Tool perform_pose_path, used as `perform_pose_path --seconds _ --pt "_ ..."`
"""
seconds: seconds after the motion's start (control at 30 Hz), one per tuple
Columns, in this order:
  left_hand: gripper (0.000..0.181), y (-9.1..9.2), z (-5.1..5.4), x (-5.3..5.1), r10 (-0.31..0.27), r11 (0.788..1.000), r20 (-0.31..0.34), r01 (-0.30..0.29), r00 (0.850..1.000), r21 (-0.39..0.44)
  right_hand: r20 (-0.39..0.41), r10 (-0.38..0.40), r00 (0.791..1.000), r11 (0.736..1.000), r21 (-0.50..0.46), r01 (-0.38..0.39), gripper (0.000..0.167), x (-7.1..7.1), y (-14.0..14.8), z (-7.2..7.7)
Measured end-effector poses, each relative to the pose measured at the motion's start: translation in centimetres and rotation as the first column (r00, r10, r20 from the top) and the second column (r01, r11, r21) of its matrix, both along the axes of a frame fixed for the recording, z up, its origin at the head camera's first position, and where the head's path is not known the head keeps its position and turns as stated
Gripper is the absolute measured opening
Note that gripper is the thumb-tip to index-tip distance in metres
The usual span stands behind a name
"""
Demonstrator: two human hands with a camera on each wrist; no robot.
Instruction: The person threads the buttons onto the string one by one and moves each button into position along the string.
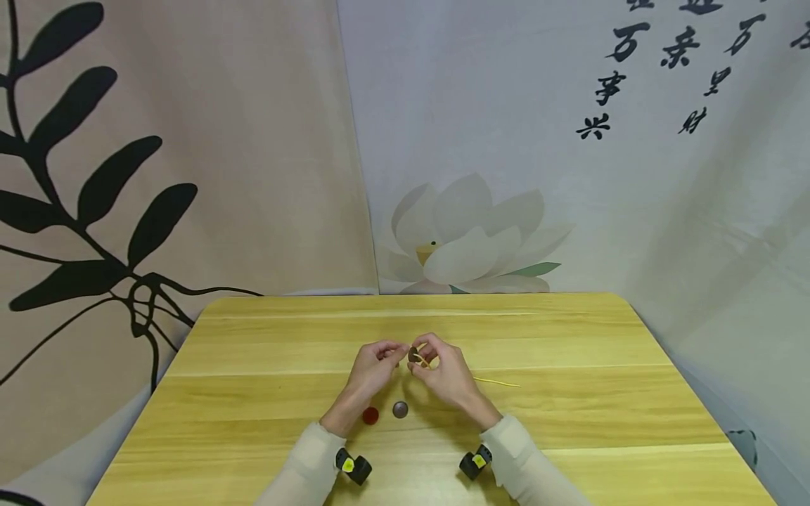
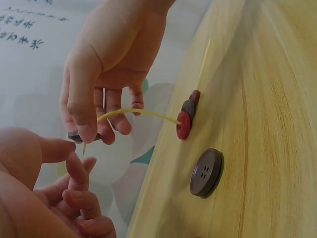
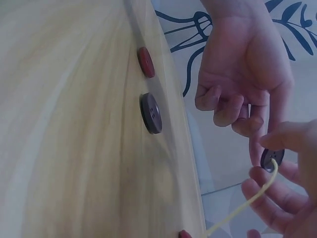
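Pinching a dark-brown round button [image 3: 267, 159] with our right grip [image 1: 445, 369] (left grip [image 1: 372, 369] we cannot tell), we have three red-and-dark buttons [image 2: 184, 127] on yellow cord [image 2: 134, 110], loose brown disc [image 1: 400, 409] and red disc [image 1: 370, 415] seemingly remaining.

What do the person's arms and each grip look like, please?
The left sleeve and right sleeve are long and off-white. The left wrist device and right wrist device are black and boxy, each with a yellow patch. The left grip and right grip wear no gloves.
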State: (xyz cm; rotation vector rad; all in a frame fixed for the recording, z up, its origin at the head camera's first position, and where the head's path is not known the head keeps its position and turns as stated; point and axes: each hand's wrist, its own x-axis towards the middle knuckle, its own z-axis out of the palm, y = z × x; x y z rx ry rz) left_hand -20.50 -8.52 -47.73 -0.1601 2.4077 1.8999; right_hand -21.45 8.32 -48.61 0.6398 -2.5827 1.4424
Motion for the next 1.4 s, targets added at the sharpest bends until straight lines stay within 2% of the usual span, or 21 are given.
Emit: perform_pose_path --seconds 0.5,0.67,1.4 --pt "0.021 -0.2 -0.35 0.19 -0.034 0.999 -0.013 0.034 0.999 -0.003 0.019 0.048 0.999 0.999 -0.012 -0.048 0.025 0.03 0.22 0.04" --pt "0.018 -0.21 -0.32 0.18 -0.033 0.999 -0.035 0.032 0.999 -0.016 0.031 0.051 0.998 0.999 -0.014 -0.051 0.026 0.05 0.21 0.12" --pt "0.017 -0.31 -0.34 0.24 -0.009 1.0 -0.033 0.008 0.999 -0.028 0.057 0.04 0.998 0.999 -0.016 -0.039 0.027 0.09 0.17 0.0"
